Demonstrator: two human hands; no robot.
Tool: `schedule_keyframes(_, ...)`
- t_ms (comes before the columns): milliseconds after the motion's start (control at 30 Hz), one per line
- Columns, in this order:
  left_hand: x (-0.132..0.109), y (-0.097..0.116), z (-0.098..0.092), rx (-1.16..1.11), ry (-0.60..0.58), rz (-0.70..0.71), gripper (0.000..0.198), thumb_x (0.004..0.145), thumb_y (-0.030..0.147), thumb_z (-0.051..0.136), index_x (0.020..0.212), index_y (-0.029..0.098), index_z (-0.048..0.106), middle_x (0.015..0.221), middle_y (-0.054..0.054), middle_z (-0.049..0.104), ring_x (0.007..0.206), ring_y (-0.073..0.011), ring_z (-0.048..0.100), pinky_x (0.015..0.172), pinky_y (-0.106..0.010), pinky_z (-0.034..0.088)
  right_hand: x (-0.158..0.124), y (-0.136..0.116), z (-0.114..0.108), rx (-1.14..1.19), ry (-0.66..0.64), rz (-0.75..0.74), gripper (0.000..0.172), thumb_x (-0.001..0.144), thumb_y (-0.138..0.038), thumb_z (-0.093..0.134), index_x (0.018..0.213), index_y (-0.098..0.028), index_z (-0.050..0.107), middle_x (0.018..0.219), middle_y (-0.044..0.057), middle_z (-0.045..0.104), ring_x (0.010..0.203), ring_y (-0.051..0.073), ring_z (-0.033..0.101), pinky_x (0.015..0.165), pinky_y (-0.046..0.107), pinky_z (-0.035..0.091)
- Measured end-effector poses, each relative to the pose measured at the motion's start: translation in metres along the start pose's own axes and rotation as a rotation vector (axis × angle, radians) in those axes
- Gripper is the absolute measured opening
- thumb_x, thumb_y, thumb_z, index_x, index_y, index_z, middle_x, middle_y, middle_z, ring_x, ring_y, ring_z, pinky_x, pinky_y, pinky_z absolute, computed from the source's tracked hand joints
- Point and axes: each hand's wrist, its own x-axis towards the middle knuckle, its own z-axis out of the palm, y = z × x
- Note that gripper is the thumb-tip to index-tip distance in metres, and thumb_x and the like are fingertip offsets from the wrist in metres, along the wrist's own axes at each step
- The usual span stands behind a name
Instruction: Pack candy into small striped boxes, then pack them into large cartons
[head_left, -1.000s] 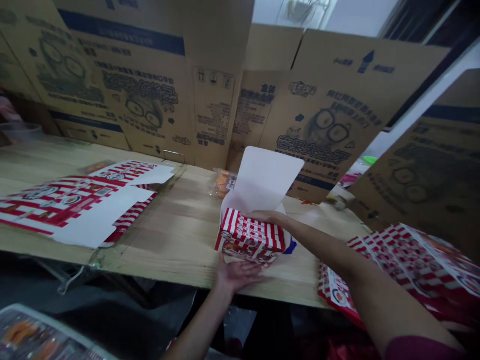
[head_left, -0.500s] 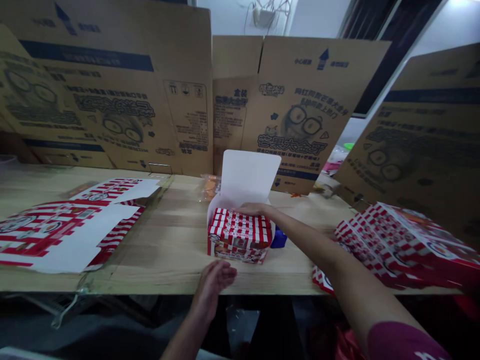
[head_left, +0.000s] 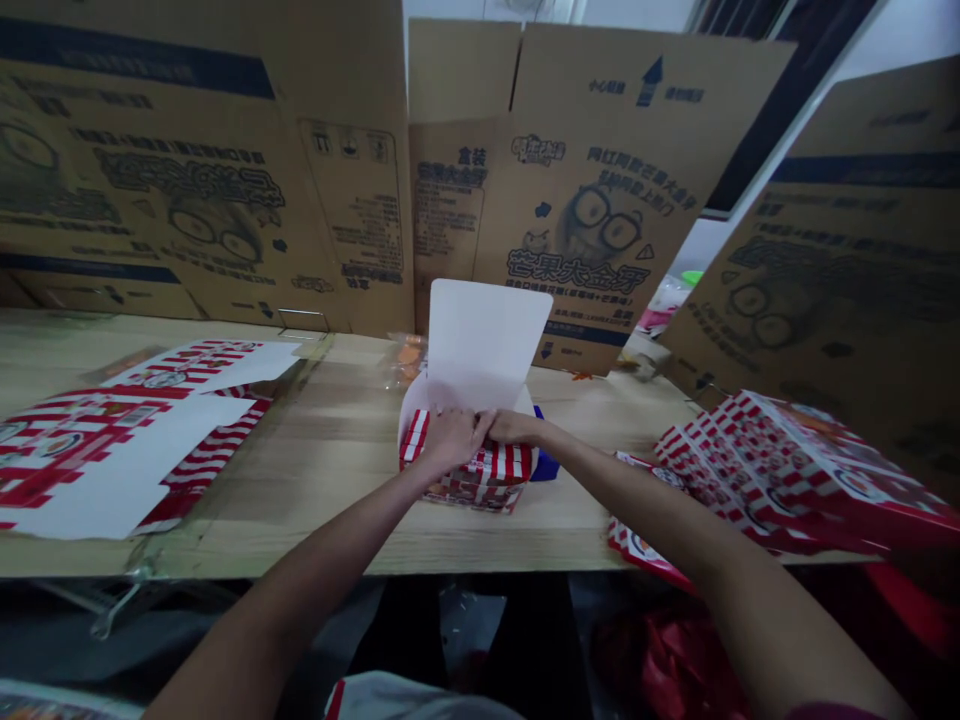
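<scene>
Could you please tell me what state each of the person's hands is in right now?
Left hand: open, resting on the red-and-white striped box, no grip.
Right hand: open, resting on the same box.

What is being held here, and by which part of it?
Nothing is clearly gripped: the left hand and right hand lie flat across the top of the red-and-white striped packs, in front of the raised white lid.

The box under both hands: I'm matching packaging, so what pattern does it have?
The box has red and white stripes, shown best in the head view.
</scene>
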Motion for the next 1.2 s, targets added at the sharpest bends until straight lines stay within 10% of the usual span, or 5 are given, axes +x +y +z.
schedule_keyframes(467, -0.009, 0.005, 0.001, 0.286, -0.092, 0.047, 0.062, 0.095, 0.056, 0.019, 0.103, 0.013, 0.064, 0.108, -0.022, 0.064, 0.109, -0.0353, 0.055, 0.094, -0.048, 0.031, -0.044, 0.002, -0.009, -0.441, -0.075, 0.066, 0.069, 0.054, -0.053, 0.084, 0.111, -0.019, 0.064, 0.109, 0.011, 0.070, 0.103, 0.030, 0.064, 0.088, 0.031, 0.049)
schedule_keyframes(667, -0.002, 0.004, -0.007, 0.337, -0.144, 0.077, 0.053, 0.094, 0.049, 0.028, 0.099, 0.011, 0.065, 0.104, -0.024, 0.067, 0.101, -0.0370, 0.060, 0.087, -0.050, 0.038, -0.100, -0.001, 0.015, -0.312, 0.568, -0.117, 0.053, 0.078, -0.043, 0.070, 0.123, -0.017, 0.056, 0.129, 0.015, 0.058, 0.119, 0.029, 0.055, 0.100, 0.040, 0.043)
schedule_keyframes(867, 0.019, 0.010, -0.034, 0.454, -0.253, 0.174, 0.055, 0.091, 0.051, 0.027, 0.102, 0.011, 0.063, 0.102, -0.022, 0.069, 0.092, -0.0352, 0.065, 0.077, -0.042, 0.045, -0.234, 0.035, 0.045, 0.514, 1.028, 0.079, 0.041, 0.073, -0.058, 0.067, 0.087, -0.019, 0.065, 0.086, 0.005, 0.069, 0.083, 0.022, 0.067, 0.081, 0.034, 0.054)
schedule_keyframes(1067, 0.043, 0.118, -0.037, 0.250, -0.089, 0.410, 0.053, 0.086, 0.058, 0.036, 0.100, 0.015, 0.063, 0.098, -0.016, 0.070, 0.098, -0.0355, 0.063, 0.084, -0.042, 0.045, -0.362, 0.088, 0.050, 1.029, 1.486, 0.407, 0.049, 0.066, -0.060, 0.074, 0.091, -0.022, 0.055, 0.096, 0.006, 0.065, 0.088, 0.022, 0.067, 0.077, 0.033, 0.058)
schedule_keyframes(1200, 0.076, 0.222, 0.021, -0.587, -0.420, 0.394, 0.046, 0.072, 0.053, 0.064, 0.097, 0.014, 0.065, 0.114, -0.018, 0.065, 0.115, -0.0376, 0.054, 0.101, -0.047, 0.035, -0.392, 0.121, 0.028, 1.324, 1.492, 0.579, 0.058, 0.074, -0.070, 0.059, 0.105, -0.024, 0.045, 0.114, 0.013, 0.057, 0.109, 0.028, 0.061, 0.082, 0.043, 0.058)
